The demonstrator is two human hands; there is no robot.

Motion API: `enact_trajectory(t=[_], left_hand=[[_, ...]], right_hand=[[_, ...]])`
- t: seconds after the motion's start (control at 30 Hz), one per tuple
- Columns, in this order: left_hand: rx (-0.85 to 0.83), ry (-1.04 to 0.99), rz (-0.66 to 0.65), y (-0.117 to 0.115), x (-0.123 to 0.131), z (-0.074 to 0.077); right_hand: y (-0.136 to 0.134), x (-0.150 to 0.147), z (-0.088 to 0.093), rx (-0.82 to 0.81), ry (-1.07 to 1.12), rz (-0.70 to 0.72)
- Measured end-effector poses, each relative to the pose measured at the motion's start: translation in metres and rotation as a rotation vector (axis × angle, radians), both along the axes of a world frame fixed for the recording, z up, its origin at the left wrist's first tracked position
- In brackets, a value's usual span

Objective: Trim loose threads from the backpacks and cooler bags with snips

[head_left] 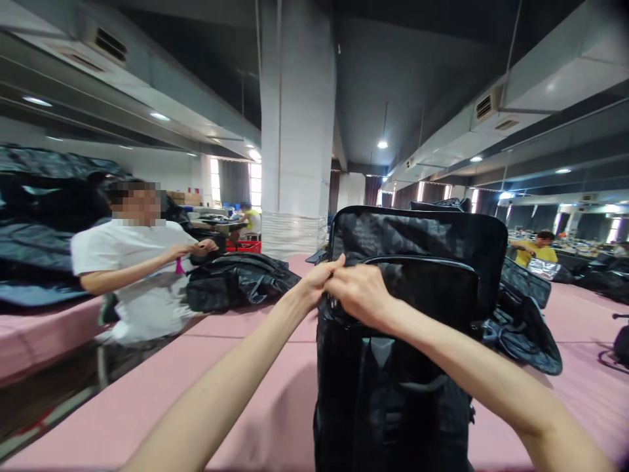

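A large black backpack stands upright on the pink table, its top flap raised, with a smaller curved panel in front of the flap. My left hand grips the left edge of the bag where the flap meets the body, thumb pointing up. Right beside it, my right hand has its fingers curled at the same edge, and the two hands nearly touch. Whatever small part lies between the fingers is hidden and blurred.
Pink table spreads around the bag. More black bags lie at the left and right. A person in a white shirt works at the left; another in yellow is far right. A white pillar rises behind.
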State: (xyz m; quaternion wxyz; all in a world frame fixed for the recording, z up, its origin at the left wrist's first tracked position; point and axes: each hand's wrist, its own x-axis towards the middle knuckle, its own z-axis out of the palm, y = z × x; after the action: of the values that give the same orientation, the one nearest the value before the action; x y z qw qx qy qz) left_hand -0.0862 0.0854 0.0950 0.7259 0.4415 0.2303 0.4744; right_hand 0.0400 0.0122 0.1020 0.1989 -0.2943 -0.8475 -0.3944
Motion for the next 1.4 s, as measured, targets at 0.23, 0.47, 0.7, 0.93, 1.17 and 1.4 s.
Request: enact_trajectory(t=[0.23,0.47,0.7,0.93,1.17,1.4], left_hand=[[-0.109,0.020,0.031,-0.011,-0.005,-0.004],[-0.075,0.121,0.248,0.000,0.001,-0.003],[-0.085,0.338,0.374,0.008,0.018,-0.024],[0.961,0.869,0.124,-0.016,0.061,-0.030],[0.850,1.287,-0.518,0.001,0.105,-0.051],[0.814,1.318,-0.529,-0.002,0.103,-0.045]], right_hand=[[-0.019,0.052,-0.007,-0.065,0.062,0.095],[-0.055,0.099,-0.002,-0.143,0.105,-0.104],[-0.111,0.100,-0.115,-0.521,0.072,-0.213],[-0.098,0.103,-0.107,-0.626,0.062,-0.134],[-0.116,0.154,-0.065,-0.650,0.337,0.195],[-0.065,0.248,-0.053,-0.794,0.562,-0.061]])
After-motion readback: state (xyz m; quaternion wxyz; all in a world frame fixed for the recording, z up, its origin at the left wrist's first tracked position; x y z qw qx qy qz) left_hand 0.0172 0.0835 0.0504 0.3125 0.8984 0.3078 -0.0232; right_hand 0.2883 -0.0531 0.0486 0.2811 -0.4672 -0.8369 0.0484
